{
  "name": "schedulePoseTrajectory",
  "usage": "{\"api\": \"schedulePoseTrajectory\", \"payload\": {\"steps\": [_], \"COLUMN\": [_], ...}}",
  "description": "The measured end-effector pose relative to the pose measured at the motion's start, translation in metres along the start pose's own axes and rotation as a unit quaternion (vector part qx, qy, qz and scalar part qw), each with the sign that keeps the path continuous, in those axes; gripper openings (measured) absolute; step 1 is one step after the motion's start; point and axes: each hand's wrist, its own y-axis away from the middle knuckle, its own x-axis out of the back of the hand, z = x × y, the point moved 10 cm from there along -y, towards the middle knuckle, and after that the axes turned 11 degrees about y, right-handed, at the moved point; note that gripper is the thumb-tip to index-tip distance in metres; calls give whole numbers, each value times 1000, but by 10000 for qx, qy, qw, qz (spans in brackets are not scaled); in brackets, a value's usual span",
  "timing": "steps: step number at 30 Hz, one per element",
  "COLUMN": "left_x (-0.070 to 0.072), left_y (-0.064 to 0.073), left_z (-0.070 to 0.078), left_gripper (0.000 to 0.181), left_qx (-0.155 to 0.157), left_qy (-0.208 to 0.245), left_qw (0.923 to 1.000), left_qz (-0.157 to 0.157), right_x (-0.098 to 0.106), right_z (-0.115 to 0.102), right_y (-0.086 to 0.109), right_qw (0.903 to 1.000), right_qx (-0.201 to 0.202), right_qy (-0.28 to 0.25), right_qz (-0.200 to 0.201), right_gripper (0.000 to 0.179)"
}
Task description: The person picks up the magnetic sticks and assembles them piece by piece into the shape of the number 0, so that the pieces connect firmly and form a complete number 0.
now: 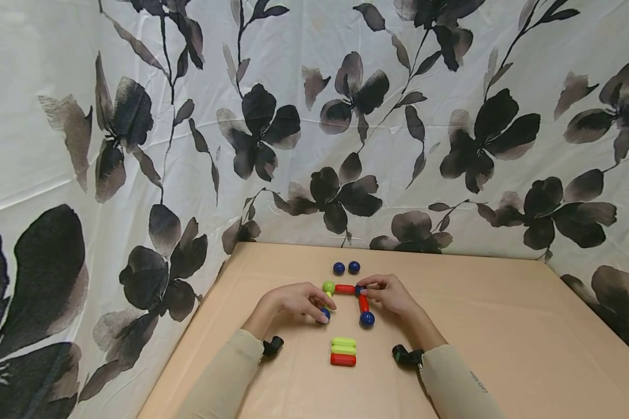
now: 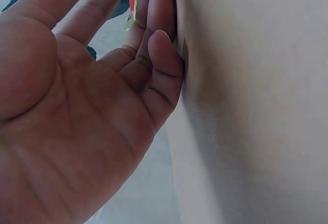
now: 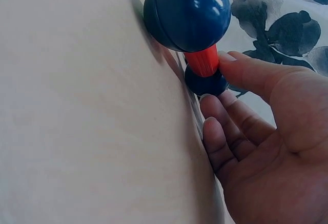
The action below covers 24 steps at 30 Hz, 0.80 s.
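Note:
A three-sided frame of balls and short rods lies between the hands. Its far left corner is a green ball, joined by a red rod to a blue ball at the far right corner. From there another red rod runs toward the person, ending in a blue ball. My right hand pinches the far right corner ball between thumb and fingers. My left hand pinches a blue ball at the near left end, partly covering the yellow-green rod behind it.
Two loose blue balls sit beyond the frame. On the near side, two yellow-green rods and a red rod lie stacked side by side on the tan table. A floral cloth hangs behind the table.

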Motion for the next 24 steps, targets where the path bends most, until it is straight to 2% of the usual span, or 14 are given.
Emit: {"api": "schedulePoseTrajectory", "payload": {"steps": [7,12,24], "left_x": [-2,-4,-2], "left_y": [0,-2,-1], "left_z": [2,0,2], "left_gripper": [30,32,31], "left_qx": [7,55,-53], "left_qy": [-276,-289,-484], "left_qw": [9996,9996,9988], "left_qz": [12,22,58], "right_x": [1,1,1], "right_z": [0,-1,-1], "right_y": [-1,0,-2], "right_qw": [10000,9999,10000], "right_qx": [80,97,42], "right_qy": [43,35,29], "right_qz": [-6,-22,-14], "right_gripper": [22,22,23]}}
